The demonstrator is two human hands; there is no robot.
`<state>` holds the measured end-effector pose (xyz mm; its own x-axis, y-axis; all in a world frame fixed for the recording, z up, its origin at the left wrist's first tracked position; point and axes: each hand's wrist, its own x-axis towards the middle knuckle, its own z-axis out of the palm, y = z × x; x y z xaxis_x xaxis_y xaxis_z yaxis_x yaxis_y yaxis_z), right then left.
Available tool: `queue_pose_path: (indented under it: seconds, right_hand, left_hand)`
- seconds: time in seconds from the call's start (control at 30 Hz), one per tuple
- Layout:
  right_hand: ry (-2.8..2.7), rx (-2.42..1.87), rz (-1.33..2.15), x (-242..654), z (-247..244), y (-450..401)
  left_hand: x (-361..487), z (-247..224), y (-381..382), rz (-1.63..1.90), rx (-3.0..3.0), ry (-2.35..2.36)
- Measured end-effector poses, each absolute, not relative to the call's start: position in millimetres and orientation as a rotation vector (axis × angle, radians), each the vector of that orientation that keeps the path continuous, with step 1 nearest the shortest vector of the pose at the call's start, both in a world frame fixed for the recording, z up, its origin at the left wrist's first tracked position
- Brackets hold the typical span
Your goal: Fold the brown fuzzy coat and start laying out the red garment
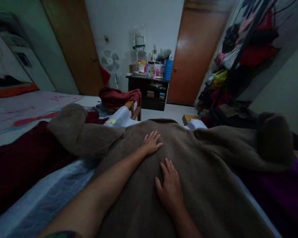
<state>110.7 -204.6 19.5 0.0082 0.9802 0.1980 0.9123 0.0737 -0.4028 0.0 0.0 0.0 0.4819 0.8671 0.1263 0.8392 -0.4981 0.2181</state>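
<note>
A large brown-grey long-sleeved garment (203, 185) lies spread out in front of me, its neckline at the far end. One sleeve (99, 138) stretches to the left and bends back near its end; the other sleeve (238, 142) runs to the right and is also bent. My left hand (151, 142) lies flat on the upper part of the garment, fingers extended. Nearer to me and a little to the right, my right hand (170, 188) rests on the fabric with its fingers stretched out and the thumb apart. Neither hand grips anything.
Dark red cloth (27, 165) lies on the left and purple cloth (275, 195) on the right. Past the garment are a red cloth heap (121, 99) on a wooden frame, a dark cabinet (149, 89), a white fan (110, 61) and a wooden door (188, 56). Clothes (228, 66) hang on the right.
</note>
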Motion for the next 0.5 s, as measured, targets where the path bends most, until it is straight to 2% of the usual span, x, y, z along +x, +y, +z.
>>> queue_pose_path:
  seconds: [0.5]
  right_hand:
    - [-1.852,-1.804,0.214,110.9,17.2,-209.5]
  left_hand:
    - [-13.4,9.3,57.7,0.252,2.404,1.848]
